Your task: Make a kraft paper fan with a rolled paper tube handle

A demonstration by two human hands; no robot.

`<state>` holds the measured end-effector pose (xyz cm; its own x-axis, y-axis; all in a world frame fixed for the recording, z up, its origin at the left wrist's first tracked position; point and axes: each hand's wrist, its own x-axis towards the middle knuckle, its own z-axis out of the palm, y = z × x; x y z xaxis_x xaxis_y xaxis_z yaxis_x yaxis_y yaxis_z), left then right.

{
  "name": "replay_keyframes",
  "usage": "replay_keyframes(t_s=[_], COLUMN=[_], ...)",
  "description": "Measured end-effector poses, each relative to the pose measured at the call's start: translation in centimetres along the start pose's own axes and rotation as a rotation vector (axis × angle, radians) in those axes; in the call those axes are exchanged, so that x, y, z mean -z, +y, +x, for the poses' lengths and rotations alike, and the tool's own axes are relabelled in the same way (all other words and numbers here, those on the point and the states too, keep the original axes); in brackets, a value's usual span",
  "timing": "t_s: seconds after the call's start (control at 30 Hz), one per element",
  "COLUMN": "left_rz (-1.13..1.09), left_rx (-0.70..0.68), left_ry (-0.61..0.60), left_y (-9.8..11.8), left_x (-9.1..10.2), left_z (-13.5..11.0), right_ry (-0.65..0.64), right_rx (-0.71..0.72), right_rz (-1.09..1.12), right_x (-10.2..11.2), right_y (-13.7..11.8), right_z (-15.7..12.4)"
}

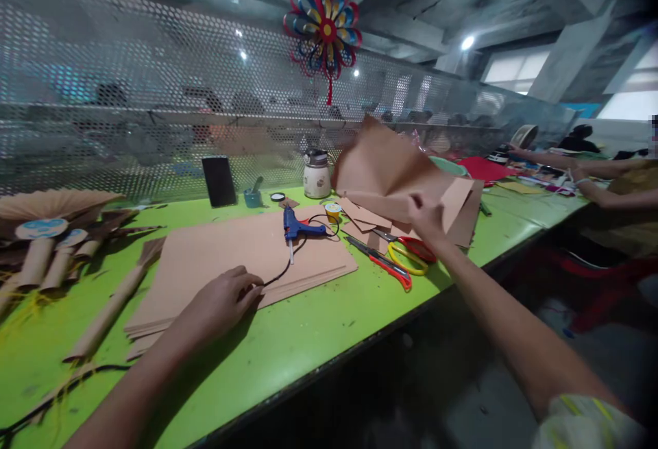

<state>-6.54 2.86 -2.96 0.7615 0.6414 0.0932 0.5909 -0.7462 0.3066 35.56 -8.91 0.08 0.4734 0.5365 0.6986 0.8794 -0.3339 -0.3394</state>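
Note:
My left hand (226, 298) rests at the front edge of a stack of brown kraft paper (216, 250), fingers closed on the black cord (277, 276) of a blue glue gun (295, 224). The glue gun stands on the stack, its nozzle pointing down. My right hand (426, 217) is closed on the near edge of a large brown paper sheet (385, 161), which is lifted, bent and blurred at its far side. Below that hand lie scissors (411, 257) with yellow and red handles and a red-handled utility knife (383, 264).
Paper fans with tube handles (41, 250) and a rolled paper tube (107, 312) lie at left. Along the back stand a dark tablet-like panel (219, 181), a teal cup (252, 197) and a white jar (316, 178). Another person's arms (591, 175) reach in at right.

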Motion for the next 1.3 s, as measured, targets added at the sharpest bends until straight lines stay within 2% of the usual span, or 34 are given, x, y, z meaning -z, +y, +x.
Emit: replay_keyframes(t_s=[0.07, 0.1, 0.17, 0.27, 0.43, 0.63, 0.73, 0.83, 0.97, 1.13, 1.3], left_rz=[-0.018, -0.03, -0.048, -0.051, -0.042, -0.029, -0.027, -0.015, -0.021, -0.044, -0.054], left_rx=[-0.003, -0.005, -0.008, 0.001, -0.005, -0.025, -0.051, -0.051, -0.047, -0.036, -0.03], left_ry=[0.009, 0.014, 0.022, 0.02, 0.02, 0.028, 0.041, 0.042, 0.048, 0.044, 0.044], left_y=[-0.1, -0.1, -0.2, -0.2, -0.2, 0.0, 0.0, 0.1, 0.1, 0.2, 0.1], left_x=[0.0, 0.0, 0.0, -0.1, -0.2, -0.1, -0.1, -0.1, -0.1, 0.1, 0.0], left_z=[0.0, 0.0, -0.1, -0.1, 0.0, -0.3, -0.4, -0.3, -0.4, -0.5, -0.5], right_ry=[-0.369, -0.565, -0.716, -0.814, -0.867, -0.831, -0.839, -0.906, -0.96, -0.953, -0.872], right_rx=[0.298, 0.404, 0.454, 0.441, 0.4, 0.266, 0.172, 0.092, 0.019, 0.001, 0.085], right_rz=[-0.108, -0.214, -0.275, -0.339, -0.377, -0.325, -0.268, -0.169, -0.016, 0.047, -0.033], right_x=[-1.3, -2.1, -3.6, -5.4, -6.6, -5.9, -4.7, -3.6, -3.5, -4.1, -4.6], right_y=[-3.7, -5.2, -7.1, -7.7, -7.9, -8.6, -7.6, -6.1, -4.3, -3.5, -4.6], right_z=[-0.3, -0.4, -0.4, -0.4, -0.6, 0.6, 2.1, 3.2, 3.8, 3.9, 3.0])
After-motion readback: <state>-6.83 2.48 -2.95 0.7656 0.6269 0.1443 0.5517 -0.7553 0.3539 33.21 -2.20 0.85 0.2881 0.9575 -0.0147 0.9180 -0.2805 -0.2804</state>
